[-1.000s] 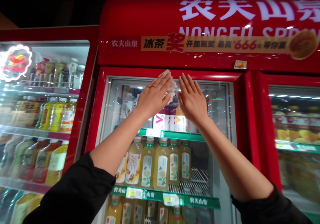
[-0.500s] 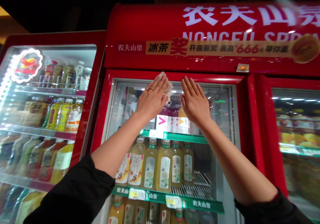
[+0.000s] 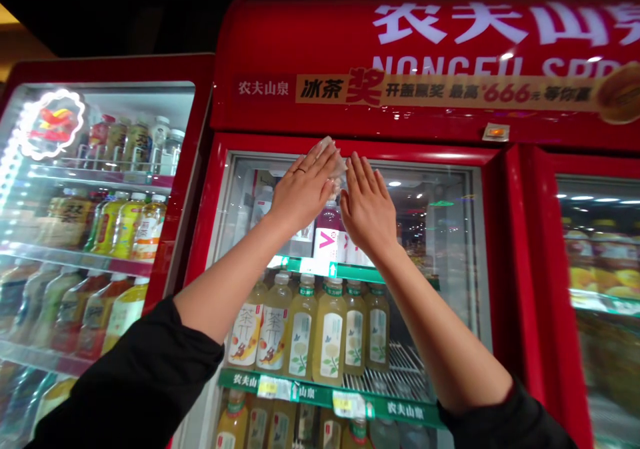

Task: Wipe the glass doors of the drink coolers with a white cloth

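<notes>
My left hand [image 3: 306, 185] lies flat near the top of the fridge's glass door [image 3: 425, 235], just under its red upper frame. It holds a crumpled white tissue [image 3: 326, 143] beneath its fingers, pressed to the door; most of the tissue is hidden and its edges stick out past the fingertips and thumb. A ring sits on one finger. Beside it, fingers stretched out and close to the tissue's right edge, my right hand [image 3: 369, 205] rests flat at the glass with nothing visible in it.
Behind the glass stand bottled drinks [image 3: 329, 329] on shelves with green label strips [image 3: 400, 409]. A second lit drinks fridge [image 3: 200, 102] stands at the left. Another glass door [image 3: 600, 249] is at the right. Above, a red header [image 3: 300, 35] carries a small orange-lit switch [image 3: 497, 132].
My right hand has slid left along the glass, nearly meeting the left hand. My left hand and the tissue have stayed almost in place, and the view has shifted slightly.
</notes>
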`<state>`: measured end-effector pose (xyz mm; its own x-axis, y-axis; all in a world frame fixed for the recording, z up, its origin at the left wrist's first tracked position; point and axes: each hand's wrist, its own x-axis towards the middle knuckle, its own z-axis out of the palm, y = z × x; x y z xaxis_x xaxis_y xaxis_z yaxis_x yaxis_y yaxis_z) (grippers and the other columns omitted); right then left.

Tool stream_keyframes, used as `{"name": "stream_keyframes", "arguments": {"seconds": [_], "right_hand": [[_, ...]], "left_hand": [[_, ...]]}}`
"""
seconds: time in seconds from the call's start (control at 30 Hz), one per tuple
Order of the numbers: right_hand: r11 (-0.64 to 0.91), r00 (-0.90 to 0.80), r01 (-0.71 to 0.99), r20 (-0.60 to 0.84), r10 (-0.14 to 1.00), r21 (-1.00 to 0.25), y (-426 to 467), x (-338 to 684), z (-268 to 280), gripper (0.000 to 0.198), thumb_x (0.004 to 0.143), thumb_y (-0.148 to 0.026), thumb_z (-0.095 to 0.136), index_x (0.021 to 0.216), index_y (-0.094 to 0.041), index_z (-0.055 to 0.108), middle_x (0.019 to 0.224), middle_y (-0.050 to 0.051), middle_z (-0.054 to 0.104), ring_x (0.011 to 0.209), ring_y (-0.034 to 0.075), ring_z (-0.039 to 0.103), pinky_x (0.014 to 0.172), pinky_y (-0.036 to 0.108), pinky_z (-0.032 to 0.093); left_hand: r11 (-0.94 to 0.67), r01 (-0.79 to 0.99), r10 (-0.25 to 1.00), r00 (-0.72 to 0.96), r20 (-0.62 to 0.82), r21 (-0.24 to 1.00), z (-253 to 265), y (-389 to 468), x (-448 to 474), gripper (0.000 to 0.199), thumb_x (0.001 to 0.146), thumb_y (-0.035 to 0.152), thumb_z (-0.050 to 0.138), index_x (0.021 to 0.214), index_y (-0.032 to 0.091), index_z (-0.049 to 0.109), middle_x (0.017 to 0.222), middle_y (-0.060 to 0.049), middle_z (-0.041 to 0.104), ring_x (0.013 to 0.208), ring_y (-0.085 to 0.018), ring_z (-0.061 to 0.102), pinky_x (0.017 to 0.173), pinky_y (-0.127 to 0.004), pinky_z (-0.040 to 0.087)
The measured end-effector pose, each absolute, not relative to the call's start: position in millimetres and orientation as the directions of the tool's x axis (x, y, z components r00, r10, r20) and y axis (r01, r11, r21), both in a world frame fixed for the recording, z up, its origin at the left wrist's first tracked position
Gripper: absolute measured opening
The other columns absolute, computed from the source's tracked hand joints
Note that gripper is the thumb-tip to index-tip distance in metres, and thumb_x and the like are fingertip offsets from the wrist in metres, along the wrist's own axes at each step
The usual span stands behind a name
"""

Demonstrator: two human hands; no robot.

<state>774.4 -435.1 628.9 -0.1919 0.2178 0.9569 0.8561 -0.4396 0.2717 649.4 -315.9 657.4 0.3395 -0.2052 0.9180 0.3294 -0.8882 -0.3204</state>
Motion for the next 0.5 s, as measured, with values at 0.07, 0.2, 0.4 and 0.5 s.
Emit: {"name": "stream_keyframes", "arguments": {"seconds": [0.07,0.2,0.4,0.5], "right_hand": [[-0.44,-0.195,0.857,0.959,0.206,0.269,-434,775,628,0.071,0.109,-0.029,0.031,0.178,-0.01,0.028,0.186,0.012,0.03,0.174,0.028,0.025,0.143,0.055,0.024],[-0.456,-0.186,0.849,0.958,0.217,0.268,-438,775,628,0.069,0.111,-0.03,0.03,0.177,-0.01,0.031,0.185,0.011,0.031,0.174,0.028,0.026,0.144,0.053,0.024],[-0.466,-0.176,0.846,0.961,0.213,0.258,-437,774,627,0.069,0.11,-0.029,0.031,0.175,-0.009,0.034,0.185,0.012,0.033,0.173,0.026,0.028,0.143,0.053,0.025],[-0.466,-0.185,0.843,0.958,0.217,0.269,-436,777,627,0.07,0.109,-0.029,0.033,0.177,-0.011,0.03,0.185,0.011,0.033,0.174,0.026,0.027,0.143,0.054,0.025]], "left_hand": [[-0.876,0.307,-0.244,0.38,0.892,-0.371,667,-311,641,0.066,0.113,0.023,0.037,0.178,0.023,0.03,0.188,-0.003,0.025,0.175,-0.022,0.021,0.144,-0.045,0.019],[-0.904,0.256,-0.267,0.286,0.92,-0.342,669,-297,636,0.066,0.112,0.014,0.038,0.176,0.031,0.035,0.185,0.0,0.034,0.173,-0.023,0.028,0.141,-0.046,0.03],[-0.913,0.205,-0.321,0.171,0.932,-0.352,647,-294,644,0.06,0.109,0.005,0.038,0.159,0.026,0.062,0.165,-0.005,0.064,0.161,-0.022,0.052,0.128,-0.044,0.053],[-0.87,0.197,-0.417,0.201,0.887,-0.453,659,-296,647,0.058,0.108,0.004,0.04,0.156,0.024,0.065,0.162,-0.007,0.066,0.158,-0.024,0.056,0.123,-0.045,0.059]]}}
